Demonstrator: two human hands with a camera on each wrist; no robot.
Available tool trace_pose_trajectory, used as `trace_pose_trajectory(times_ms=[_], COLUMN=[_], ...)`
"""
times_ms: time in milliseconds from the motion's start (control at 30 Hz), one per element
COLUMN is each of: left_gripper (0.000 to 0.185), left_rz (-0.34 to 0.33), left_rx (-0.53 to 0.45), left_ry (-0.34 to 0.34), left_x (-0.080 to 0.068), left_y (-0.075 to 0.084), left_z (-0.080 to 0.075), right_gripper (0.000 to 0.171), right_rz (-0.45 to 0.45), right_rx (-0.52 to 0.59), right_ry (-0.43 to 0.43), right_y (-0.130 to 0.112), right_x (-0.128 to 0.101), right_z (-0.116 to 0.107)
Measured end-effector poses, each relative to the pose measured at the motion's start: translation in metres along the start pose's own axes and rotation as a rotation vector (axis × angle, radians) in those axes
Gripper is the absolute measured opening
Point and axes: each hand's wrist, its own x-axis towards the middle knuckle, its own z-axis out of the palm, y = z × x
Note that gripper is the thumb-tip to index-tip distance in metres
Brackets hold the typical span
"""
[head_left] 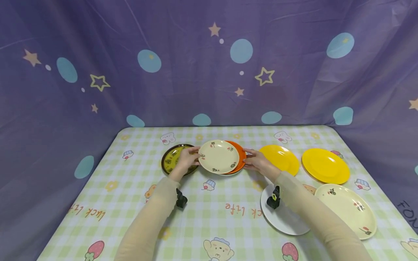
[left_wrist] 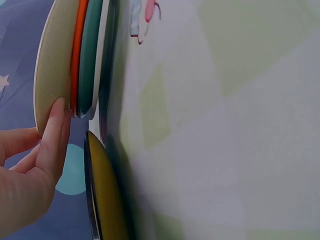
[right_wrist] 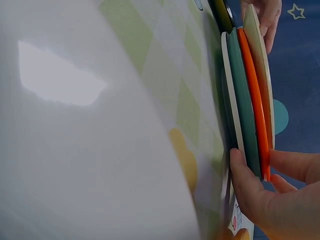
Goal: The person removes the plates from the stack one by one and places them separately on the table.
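A small cream plate (head_left: 218, 156) with printed pictures tops a stack at the far middle of the table. Under it, an orange plate (head_left: 242, 156) sticks out to the right, then come a teal plate (right_wrist: 243, 100) and a white-rimmed plate (right_wrist: 231, 85). My left hand (head_left: 187, 159) pinches the cream plate's left rim, thumb above and fingers below. On the opposite side, my right hand (head_left: 259, 161) grips the rims of the stacked plates under the cream one. An olive plate (head_left: 172, 159) with a dark rim lies beside the stack, partly behind my left hand.
To the right lie two yellow plates (head_left: 326, 165) (head_left: 280, 159), a large white plate (head_left: 284, 217) under my right forearm, and a large cream plate (head_left: 347, 212). A checked cloth (head_left: 196, 217) covers the table. Behind the far edge hangs a purple curtain (head_left: 183, 94).
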Motion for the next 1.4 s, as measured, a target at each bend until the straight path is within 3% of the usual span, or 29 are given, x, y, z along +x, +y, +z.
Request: trace_pose_trajectory(times_ms=[233,467,1033,1233,1400], left_gripper=[0.036,0.037,0.037,0.037,0.038], left_rz=[-0.019,0.011,0.038,0.028,0.008], left_rx=[-0.033,-0.051,-0.131,-0.177,-0.159], left_ry=[0.014,0.041,0.097,0.113,0.128], left_x=[-0.005,-0.009,-0.018,-0.020,-0.024], left_y=[0.003,0.005,0.001,-0.001,-0.002], left_z=[-0.003,-0.011,-0.040,-0.050,-0.060], right_gripper=[0.060,0.059,0.058,0.058,0.059], right_rz=[0.018,0.007,-0.008,0.004,0.008], right_rx=[0.018,0.022,0.033,0.029,0.025], right_ry=[0.013,0.007,-0.006,0.001,0.015], right_y=[0.000,0.000,0.000,0.001,0.001], right_x=[0.002,0.002,0.001,0.003,0.002], right_z=[0.001,0.000,-0.002,-0.002,-0.001])
